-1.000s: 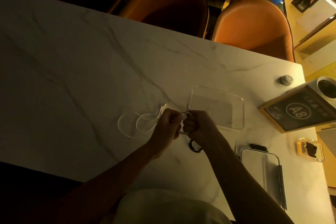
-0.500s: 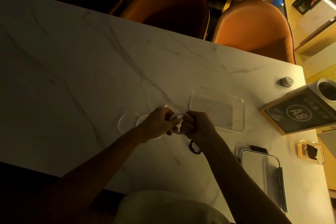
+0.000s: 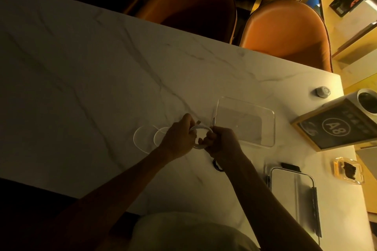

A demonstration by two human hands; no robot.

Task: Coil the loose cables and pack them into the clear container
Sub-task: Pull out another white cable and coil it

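Both hands meet above a marble table [image 3: 91,71]. The left hand [image 3: 179,136] and right hand [image 3: 221,141] each grip a side of a small white cable [image 3: 201,127] wound into a ring, one plug end sticking up by the right hand. More of the white cable lies in two loose loops [image 3: 145,138] on the table, left of the left hand. Just right of the hands sits the clear container [image 3: 246,121], open, nothing visible inside. A black cable [image 3: 216,165] peeks out beneath the right wrist. Nearer the right edge lies a lid [image 3: 293,195], and beyond it a framed A8 sign [image 3: 334,126]. Three orange chairs [image 3: 285,32] line the far side
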